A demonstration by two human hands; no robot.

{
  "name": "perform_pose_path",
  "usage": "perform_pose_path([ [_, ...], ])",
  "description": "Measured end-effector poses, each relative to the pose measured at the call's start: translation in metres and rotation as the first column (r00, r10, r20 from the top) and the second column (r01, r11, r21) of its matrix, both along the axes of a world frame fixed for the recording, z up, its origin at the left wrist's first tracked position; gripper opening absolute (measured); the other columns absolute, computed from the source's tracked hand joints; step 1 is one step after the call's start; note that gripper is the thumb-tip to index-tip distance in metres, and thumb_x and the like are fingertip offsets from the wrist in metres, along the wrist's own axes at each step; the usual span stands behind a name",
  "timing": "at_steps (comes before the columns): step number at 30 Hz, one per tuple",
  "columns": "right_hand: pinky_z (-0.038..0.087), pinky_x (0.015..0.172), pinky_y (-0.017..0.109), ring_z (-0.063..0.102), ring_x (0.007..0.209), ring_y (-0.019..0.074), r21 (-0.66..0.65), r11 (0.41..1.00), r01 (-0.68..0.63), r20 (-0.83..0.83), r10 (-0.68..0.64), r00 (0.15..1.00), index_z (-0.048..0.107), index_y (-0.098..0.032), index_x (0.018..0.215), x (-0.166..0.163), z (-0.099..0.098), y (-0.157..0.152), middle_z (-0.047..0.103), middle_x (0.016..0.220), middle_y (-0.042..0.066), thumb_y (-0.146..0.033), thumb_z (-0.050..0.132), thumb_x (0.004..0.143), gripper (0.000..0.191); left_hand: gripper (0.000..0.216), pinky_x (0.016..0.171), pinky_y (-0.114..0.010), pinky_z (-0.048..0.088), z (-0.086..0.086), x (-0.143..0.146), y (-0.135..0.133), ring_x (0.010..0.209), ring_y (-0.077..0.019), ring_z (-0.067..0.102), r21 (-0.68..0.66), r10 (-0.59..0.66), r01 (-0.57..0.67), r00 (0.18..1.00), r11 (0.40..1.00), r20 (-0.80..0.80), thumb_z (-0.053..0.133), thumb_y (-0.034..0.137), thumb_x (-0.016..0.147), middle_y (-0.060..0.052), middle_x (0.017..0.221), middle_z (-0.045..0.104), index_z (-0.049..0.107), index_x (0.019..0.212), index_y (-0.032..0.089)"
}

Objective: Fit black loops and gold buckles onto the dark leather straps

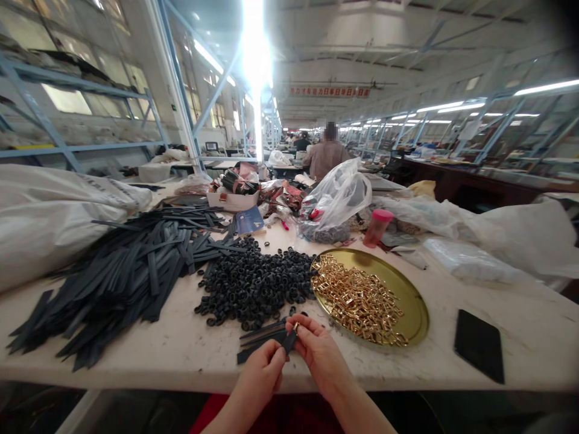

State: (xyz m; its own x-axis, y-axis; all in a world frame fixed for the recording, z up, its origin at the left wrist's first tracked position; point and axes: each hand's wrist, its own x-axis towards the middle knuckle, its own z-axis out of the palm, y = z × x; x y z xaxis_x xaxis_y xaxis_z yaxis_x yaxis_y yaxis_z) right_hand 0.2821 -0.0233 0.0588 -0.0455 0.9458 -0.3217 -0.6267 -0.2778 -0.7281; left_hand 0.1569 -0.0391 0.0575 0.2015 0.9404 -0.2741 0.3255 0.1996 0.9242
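Observation:
Near the table's front edge, my left hand (266, 364) is closed on a black strap (290, 342). My right hand (314, 343) pinches a small gold buckle (296, 326) at the strap's upper end; whether the strap passes through it is hidden by the fingers. A few more black straps (259, 336) lie flat just beyond my left hand. Past both hands is a heap of small black loops (260, 280). To the right of it, a round gold tray (414, 301) carries a pile of gold buckles (357, 295).
A large pile of black straps (131, 271) covers the left of the table, beside a white sack (49, 217). A dark flat tablet-like object (478, 345) lies at the right. Behind stand a pink-lidded jar (378, 228), a clear plastic bag (339, 196) and a white box (231, 201).

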Motion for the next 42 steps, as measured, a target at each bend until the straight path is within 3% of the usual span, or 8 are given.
perform_pose_path([
  [3, 0.049, 0.080, 0.030, 0.063, 0.083, 0.0151, -0.034, 0.999, 0.014, -0.006, -0.014, 1.000, 0.060, -0.018, 0.095, -0.004, -0.008, -0.005, 0.068, 0.091, 0.005, -0.035, 0.074, 0.061, 0.040, 0.024, 0.059, -0.023, 0.035, 0.000, -0.003, 0.001, 0.061, -0.0146, 0.050, 0.191, -0.042, 0.073, 0.986, 0.979, -0.161, 0.036, 0.033, 0.085, 0.000, 0.064, 0.055, 0.051, 0.075, 0.017],
  [7, 0.048, 0.081, 0.030, 0.063, 0.085, 0.0157, -0.098, 0.994, -0.051, -0.021, 0.049, 0.999, 0.059, -0.016, 0.100, 0.003, -0.015, -0.009, 0.069, 0.092, 0.007, -0.036, 0.071, 0.065, 0.042, 0.023, 0.066, -0.023, 0.034, 0.001, -0.010, 0.003, 0.073, -0.0170, 0.054, 0.177, -0.183, 0.238, 0.943, 0.955, -0.277, 0.036, 0.032, 0.088, -0.002, 0.079, 0.060, 0.056, 0.083, 0.019],
  [13, 0.042, 0.091, 0.032, 0.059, 0.096, 0.0176, -0.062, 0.989, -0.134, 0.059, 0.137, 0.989, 0.063, -0.017, 0.098, -0.001, -0.022, -0.011, 0.067, 0.099, 0.006, -0.041, 0.066, 0.070, 0.037, 0.021, 0.076, -0.023, 0.037, 0.002, -0.009, 0.011, 0.085, -0.0177, 0.053, 0.150, -0.232, 0.250, 0.964, 0.956, -0.128, 0.039, 0.031, 0.088, -0.004, 0.091, 0.060, 0.056, 0.094, 0.019],
  [19, 0.042, 0.088, 0.032, 0.057, 0.096, 0.0203, 0.106, 0.990, -0.098, 0.499, 0.032, 0.866, 0.063, -0.018, 0.095, -0.006, -0.024, -0.017, 0.067, 0.094, 0.004, -0.044, 0.058, 0.075, 0.033, 0.031, 0.043, -0.019, 0.032, -0.003, -0.009, 0.013, 0.046, -0.0094, 0.039, -0.073, -0.254, 0.263, 0.961, 0.962, 0.111, 0.039, 0.042, 0.085, 0.004, 0.061, 0.047, 0.046, 0.096, 0.014],
  [29, 0.040, 0.058, 0.023, 0.050, 0.061, 0.0124, 0.074, 0.995, -0.070, 0.666, 0.003, 0.746, 0.054, -0.017, 0.071, -0.003, -0.023, -0.018, 0.056, 0.063, -0.002, -0.045, 0.048, 0.080, 0.030, 0.026, 0.039, -0.017, 0.026, -0.004, -0.006, 0.014, 0.036, -0.0053, 0.039, -0.191, -0.143, 0.177, 0.973, 0.965, 0.183, 0.040, 0.042, 0.078, 0.002, 0.059, 0.053, 0.043, 0.075, 0.016],
  [36, 0.041, 0.074, 0.029, 0.054, 0.078, 0.0163, 0.387, 0.889, -0.244, 0.859, -0.251, 0.447, 0.058, -0.019, 0.083, 0.001, -0.036, -0.032, 0.061, 0.080, 0.003, -0.029, 0.048, 0.082, 0.014, 0.027, 0.036, -0.017, 0.026, -0.011, -0.008, 0.001, 0.036, -0.0059, 0.038, -0.162, -0.084, 0.113, 0.981, 0.980, 0.173, 0.041, 0.042, 0.078, 0.003, 0.055, 0.051, 0.042, 0.070, 0.017],
  [38, 0.042, 0.072, 0.029, 0.054, 0.076, 0.0161, 0.340, 0.909, -0.241, 0.850, -0.188, 0.492, 0.057, -0.019, 0.081, 0.004, -0.034, -0.035, 0.060, 0.078, 0.003, -0.030, 0.052, 0.080, 0.012, 0.027, 0.036, -0.017, 0.027, -0.012, -0.009, -0.006, 0.036, -0.0066, 0.039, -0.104, -0.092, 0.101, 0.992, 0.989, 0.087, 0.041, 0.041, 0.079, 0.005, 0.051, 0.048, 0.044, 0.067, 0.016],
  [42, 0.042, 0.060, 0.025, 0.050, 0.064, 0.0131, 0.075, 0.971, -0.226, 0.636, 0.128, 0.761, 0.053, -0.017, 0.078, 0.007, -0.024, -0.042, 0.056, 0.069, 0.000, -0.040, 0.056, 0.076, 0.023, 0.025, 0.035, -0.017, 0.028, -0.009, -0.012, -0.017, 0.036, -0.0073, 0.040, -0.104, -0.162, 0.168, 0.985, 0.980, 0.060, 0.044, 0.039, 0.080, 0.004, 0.052, 0.051, 0.046, 0.069, 0.016],
])
